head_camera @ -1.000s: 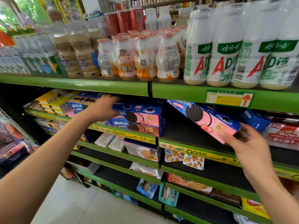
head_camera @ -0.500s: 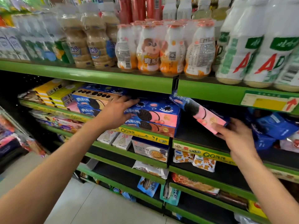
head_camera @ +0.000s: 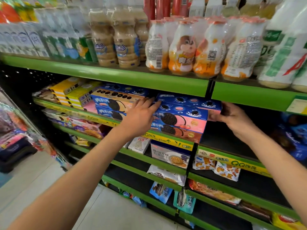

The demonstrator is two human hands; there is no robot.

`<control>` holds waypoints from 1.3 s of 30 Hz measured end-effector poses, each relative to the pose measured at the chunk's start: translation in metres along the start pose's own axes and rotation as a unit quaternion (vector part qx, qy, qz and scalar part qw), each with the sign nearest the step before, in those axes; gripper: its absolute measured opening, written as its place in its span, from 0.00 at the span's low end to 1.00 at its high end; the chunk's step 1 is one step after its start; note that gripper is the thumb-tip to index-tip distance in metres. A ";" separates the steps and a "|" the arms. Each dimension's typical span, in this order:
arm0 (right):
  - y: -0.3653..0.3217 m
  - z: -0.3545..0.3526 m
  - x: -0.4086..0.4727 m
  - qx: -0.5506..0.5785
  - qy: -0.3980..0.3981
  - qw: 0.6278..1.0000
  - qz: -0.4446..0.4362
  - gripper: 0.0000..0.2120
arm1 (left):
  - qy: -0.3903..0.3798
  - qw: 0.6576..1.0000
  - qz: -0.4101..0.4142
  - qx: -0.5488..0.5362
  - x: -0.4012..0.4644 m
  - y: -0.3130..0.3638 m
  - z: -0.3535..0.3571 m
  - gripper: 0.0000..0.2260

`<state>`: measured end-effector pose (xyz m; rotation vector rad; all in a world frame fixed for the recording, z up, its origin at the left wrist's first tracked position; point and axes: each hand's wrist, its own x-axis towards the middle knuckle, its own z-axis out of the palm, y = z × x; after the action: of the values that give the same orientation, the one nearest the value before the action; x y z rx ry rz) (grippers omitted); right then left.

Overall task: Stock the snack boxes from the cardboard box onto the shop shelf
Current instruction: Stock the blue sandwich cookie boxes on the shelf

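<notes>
A blue and pink cookie box [head_camera: 189, 101] lies flat on top of a stack of like boxes [head_camera: 181, 122] on the second green shelf [head_camera: 166, 141]. My right hand [head_camera: 232, 117] grips the top box's right end, fingers curled round it. My left hand [head_camera: 141, 115] reaches to the stack's left side, its straight fingers touching the left end of the top boxes. To the left stands a second stack of blue cookie boxes [head_camera: 113, 103]. The cardboard box is out of view.
Yellow boxes [head_camera: 73, 90] sit at the shelf's left. Bottled drinks [head_camera: 182, 48] crowd the shelf above, close over the stack. Blue packs [head_camera: 297, 138] lie at the far right, with bare black shelf [head_camera: 224, 136] between. Lower shelves hold snack bags. Grey floor lies below left.
My right hand has carried the tilted box leftward and laid it flat on the stack. My left hand has shifted to the stack's upper left end. The camera has swung right.
</notes>
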<state>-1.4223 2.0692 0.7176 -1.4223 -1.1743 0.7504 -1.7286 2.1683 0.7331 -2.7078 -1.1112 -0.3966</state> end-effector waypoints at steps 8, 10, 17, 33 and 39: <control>-0.003 0.033 0.012 0.070 -0.011 0.997 0.038 0.27 | 0.044 0.998 -0.012 -0.034 -0.003 0.004 0.011 0.26; -0.005 0.039 0.015 0.107 0.005 0.993 0.055 0.26 | 0.041 0.998 -0.011 -0.037 -0.003 0.003 0.011 0.25; -0.004 0.049 0.012 0.152 0.036 0.984 0.083 0.12 | 0.038 0.998 -0.024 -0.048 -0.001 0.002 0.008 0.26; -0.009 0.078 0.002 0.189 0.158 0.967 0.068 0.06 | -0.002 0.901 -0.378 -0.214 0.030 -0.206 -0.017 0.13; -0.003 0.082 0.006 0.203 0.159 0.964 0.061 0.17 | 0.035 0.899 -0.345 -0.267 0.038 -0.204 0.000 0.17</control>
<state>-1.4961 2.1020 0.7046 -1.2180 -0.6442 0.7644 -1.8474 2.3370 0.7596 -2.5597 -2.2019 -1.0223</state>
